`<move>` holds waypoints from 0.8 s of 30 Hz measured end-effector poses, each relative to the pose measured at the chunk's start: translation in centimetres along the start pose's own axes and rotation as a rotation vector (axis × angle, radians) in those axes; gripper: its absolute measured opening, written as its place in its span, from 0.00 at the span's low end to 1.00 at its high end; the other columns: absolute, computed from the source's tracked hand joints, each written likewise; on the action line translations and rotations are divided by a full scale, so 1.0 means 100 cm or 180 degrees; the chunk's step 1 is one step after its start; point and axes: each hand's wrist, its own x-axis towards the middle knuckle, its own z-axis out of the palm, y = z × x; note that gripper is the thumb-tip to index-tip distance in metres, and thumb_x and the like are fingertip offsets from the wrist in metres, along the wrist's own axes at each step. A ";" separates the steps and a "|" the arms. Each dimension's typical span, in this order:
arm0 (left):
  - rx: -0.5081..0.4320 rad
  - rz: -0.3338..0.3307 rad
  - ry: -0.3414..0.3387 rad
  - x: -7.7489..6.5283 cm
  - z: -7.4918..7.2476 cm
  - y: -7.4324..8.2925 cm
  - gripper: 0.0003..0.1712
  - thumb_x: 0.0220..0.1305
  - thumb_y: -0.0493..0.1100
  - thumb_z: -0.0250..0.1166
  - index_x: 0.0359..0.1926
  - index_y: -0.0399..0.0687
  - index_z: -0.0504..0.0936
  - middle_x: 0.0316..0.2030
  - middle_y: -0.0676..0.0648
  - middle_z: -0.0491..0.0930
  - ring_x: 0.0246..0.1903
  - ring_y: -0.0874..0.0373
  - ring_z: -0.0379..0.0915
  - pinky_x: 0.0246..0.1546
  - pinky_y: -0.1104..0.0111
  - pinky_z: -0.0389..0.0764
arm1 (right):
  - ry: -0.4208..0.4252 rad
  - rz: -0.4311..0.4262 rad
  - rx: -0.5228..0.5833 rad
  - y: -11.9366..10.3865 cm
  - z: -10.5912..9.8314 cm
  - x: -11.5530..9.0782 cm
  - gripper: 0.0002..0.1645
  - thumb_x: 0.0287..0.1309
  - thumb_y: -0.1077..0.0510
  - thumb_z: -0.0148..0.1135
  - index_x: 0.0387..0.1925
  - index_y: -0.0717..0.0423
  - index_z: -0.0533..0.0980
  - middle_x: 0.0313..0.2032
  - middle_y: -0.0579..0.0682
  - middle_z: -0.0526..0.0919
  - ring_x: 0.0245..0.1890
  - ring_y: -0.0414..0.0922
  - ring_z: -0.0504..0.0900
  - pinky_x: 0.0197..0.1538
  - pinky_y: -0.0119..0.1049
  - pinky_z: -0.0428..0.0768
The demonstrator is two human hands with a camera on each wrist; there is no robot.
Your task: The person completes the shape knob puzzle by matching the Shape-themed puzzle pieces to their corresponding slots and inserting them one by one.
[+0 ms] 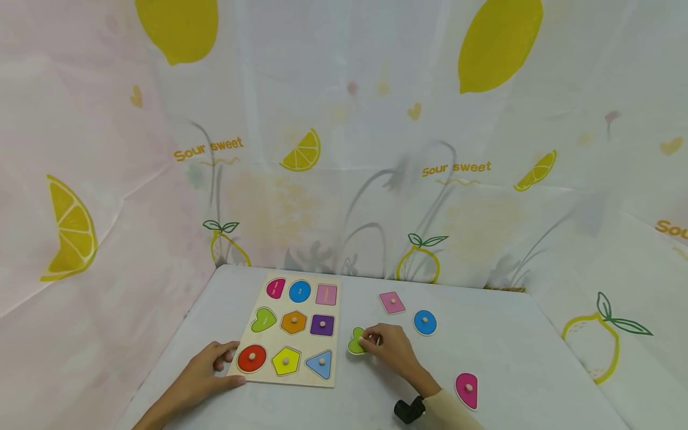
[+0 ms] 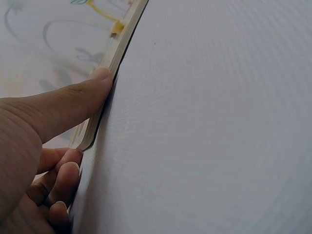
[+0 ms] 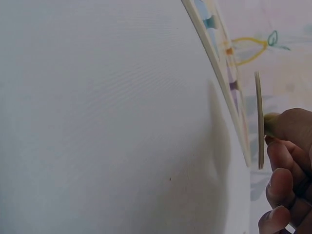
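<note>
Heart piece (image 1: 353, 343), green, pinched in right hand (image 1: 395, 349), left hand (image 1: 203, 375) half-spread, gripping corner of puzzle board (image 1: 304, 341)

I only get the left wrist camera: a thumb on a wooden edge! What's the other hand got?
Observer: The right hand pinches a green heart.
Operator: Ooh! What shape is in the middle of the board?
Observer: An orange hexagon.
Operator: Are any pieces off the board, besides the heart?
Observer: Yes, three lie on the table: a pink piece, a blue circle and a magenta half-circle.
</note>
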 end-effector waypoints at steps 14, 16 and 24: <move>0.0009 -0.0062 0.0009 0.001 0.002 -0.004 0.51 0.44 0.55 0.85 0.66 0.35 0.76 0.37 0.50 0.69 0.38 0.56 0.64 0.33 0.70 0.68 | -0.0043 -0.0078 0.0020 -0.012 0.013 0.020 0.07 0.61 0.53 0.74 0.34 0.51 0.86 0.22 0.36 0.73 0.26 0.33 0.70 0.28 0.29 0.70; -0.0001 -0.0076 0.0009 0.001 0.002 -0.003 0.51 0.43 0.54 0.85 0.66 0.35 0.76 0.37 0.50 0.68 0.38 0.56 0.64 0.33 0.70 0.68 | -0.0034 -0.0107 0.0021 -0.014 0.015 0.023 0.06 0.61 0.53 0.74 0.33 0.50 0.86 0.22 0.35 0.73 0.26 0.32 0.70 0.28 0.28 0.70; -0.0021 -0.0047 0.0027 0.001 0.002 -0.002 0.50 0.44 0.53 0.85 0.65 0.35 0.77 0.37 0.50 0.69 0.38 0.56 0.64 0.34 0.70 0.69 | -0.0057 -0.0138 0.0044 -0.024 0.021 0.031 0.07 0.62 0.52 0.74 0.34 0.51 0.86 0.22 0.35 0.73 0.26 0.33 0.70 0.28 0.28 0.70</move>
